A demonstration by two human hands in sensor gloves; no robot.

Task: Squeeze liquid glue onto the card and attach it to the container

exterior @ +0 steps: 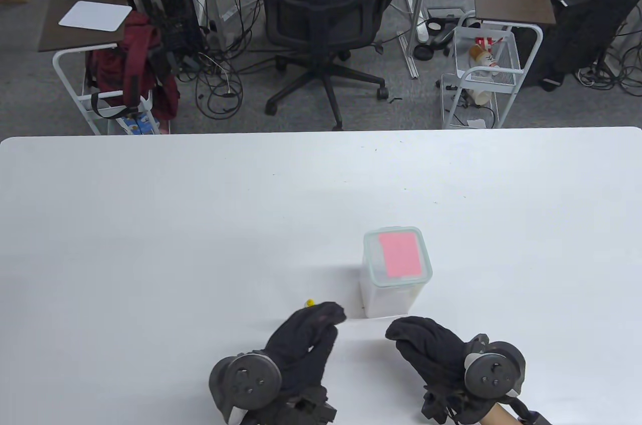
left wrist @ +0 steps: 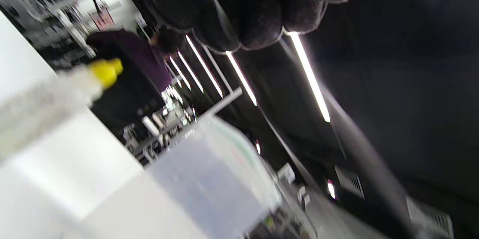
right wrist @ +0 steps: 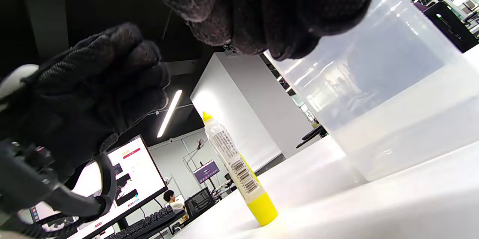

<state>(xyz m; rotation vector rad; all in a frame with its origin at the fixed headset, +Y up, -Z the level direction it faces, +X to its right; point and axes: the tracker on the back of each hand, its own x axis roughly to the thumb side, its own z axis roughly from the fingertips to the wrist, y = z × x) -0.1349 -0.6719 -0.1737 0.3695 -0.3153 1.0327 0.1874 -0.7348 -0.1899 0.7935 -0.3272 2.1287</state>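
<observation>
A clear plastic container point(exterior: 386, 299) stands on the white table with a pink card point(exterior: 398, 254) lying flat on its lid. A glue bottle point(right wrist: 239, 171) with a yellow tip and yellow base stands upright on the table left of the container; in the table view only its yellow tip point(exterior: 310, 302) shows. My left hand point(exterior: 328, 314) hovers just beside and above the bottle, fingers curled, not touching it in the right wrist view point(right wrist: 123, 70). My right hand point(exterior: 401, 332) is low at the container's near side, fingers curled, holding nothing.
The container also shows blurred in the left wrist view point(left wrist: 209, 179), and close up in the right wrist view point(right wrist: 393, 93). Beyond the table's far edge are an office chair point(exterior: 321, 9) and wire carts point(exterior: 481, 79).
</observation>
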